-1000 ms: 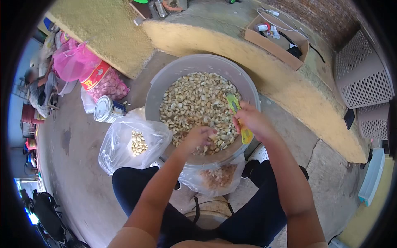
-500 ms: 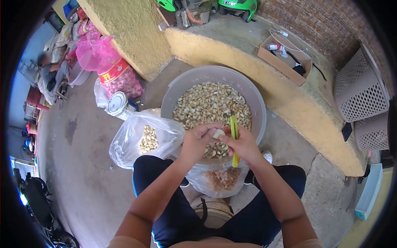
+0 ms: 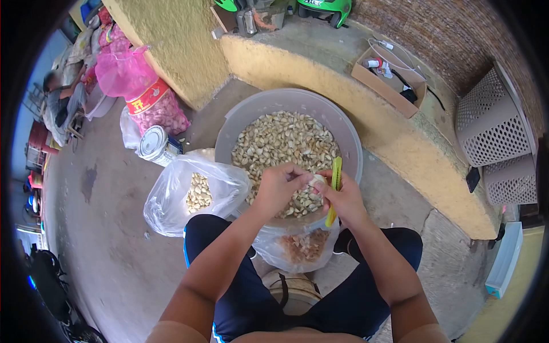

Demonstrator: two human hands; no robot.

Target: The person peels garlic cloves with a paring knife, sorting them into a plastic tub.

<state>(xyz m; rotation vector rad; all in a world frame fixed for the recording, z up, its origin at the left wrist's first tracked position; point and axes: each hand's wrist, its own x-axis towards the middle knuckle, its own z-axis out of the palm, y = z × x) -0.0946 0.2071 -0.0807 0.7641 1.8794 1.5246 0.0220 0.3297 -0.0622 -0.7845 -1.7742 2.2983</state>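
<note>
Over the big grey tub (image 3: 274, 99) on the floor, both hands are up close together on one garlic clove (image 3: 316, 180), and that's the new bit. A second ago the left hand (image 3: 279, 190) was down among the loose cloves (image 3: 286, 137), with the right hand (image 3: 343, 197) off to the side holding the cutter. So the work has gone from picking to handling a single piece.

Left hand's got its thumb and fingers pinched on the clove. Right hand is wrapped around a yellow cutter (image 3: 336, 167), which stands nearly upright in the grip, and its thumb is right by the clove, touching or just beside it, can't tell which. Can't make out the blade either.

As for the clove, it's pale, whitish, plump, bigger-looking than most of the ones below, but the fingers hide part of it, so no idea how much skin is on it. The ones in the tub are a mix of cream and tan-brown. Just left of the tub there's an open clear bag (image 3: 157, 201) with smoother, paler cloves (image 3: 198, 192) in it, and a second bag (image 3: 273, 247) with brownish scraps (image 3: 303, 246) is near the feet.
</note>
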